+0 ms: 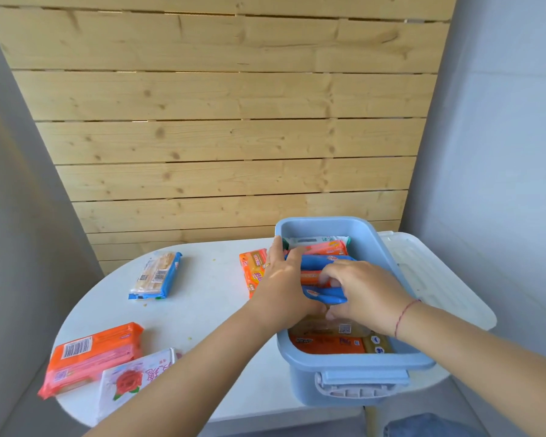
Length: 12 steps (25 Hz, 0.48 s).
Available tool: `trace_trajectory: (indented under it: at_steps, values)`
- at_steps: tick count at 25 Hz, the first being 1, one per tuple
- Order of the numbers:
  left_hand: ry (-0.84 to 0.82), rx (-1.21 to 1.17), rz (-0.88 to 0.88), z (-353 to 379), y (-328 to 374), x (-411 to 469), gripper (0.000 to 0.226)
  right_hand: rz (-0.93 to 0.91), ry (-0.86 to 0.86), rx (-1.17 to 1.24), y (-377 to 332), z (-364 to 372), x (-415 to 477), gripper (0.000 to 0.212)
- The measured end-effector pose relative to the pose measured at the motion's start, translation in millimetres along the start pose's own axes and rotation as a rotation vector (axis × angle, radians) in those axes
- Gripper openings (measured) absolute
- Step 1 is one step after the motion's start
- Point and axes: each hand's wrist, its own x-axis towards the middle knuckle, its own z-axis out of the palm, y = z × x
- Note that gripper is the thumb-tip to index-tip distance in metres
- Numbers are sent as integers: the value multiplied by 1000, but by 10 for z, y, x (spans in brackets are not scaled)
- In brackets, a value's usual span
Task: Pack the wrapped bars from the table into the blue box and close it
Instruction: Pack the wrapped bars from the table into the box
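Note:
The blue box [353, 362] stands open on the right of the white table [208, 298], holding several wrapped bars. Both my hands are inside it. My right hand [364, 291] grips a blue-wrapped bar [327, 294] above the packed ones. My left hand [286, 279] presses flat against the bars at the box's left wall, fingers spread, touching another blue bar [320, 261]. On the table lie a blue bar [155, 275], an orange bar [252, 269] beside the box, a large orange bar [92, 357] and a white bar with a rose [133, 380].
The box's translucent white lid [432, 279] lies to the right of the box, partly over the table edge. A wooden slat wall [221, 121] rises behind the table. A latch handle [360, 384] sits on the box's near side.

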Motion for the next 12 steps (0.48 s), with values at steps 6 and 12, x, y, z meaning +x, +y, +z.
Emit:
trace_trajectory:
  at_steps: [6, 12]
  values:
    - [5, -130, 1, -93, -94, -6, 82, -64, -15, -43, -97, 83, 166, 32]
    - [-1, -199, -68, -186, -148, -91, 83, -19, 2, -78, -312, 140, 216, 19]
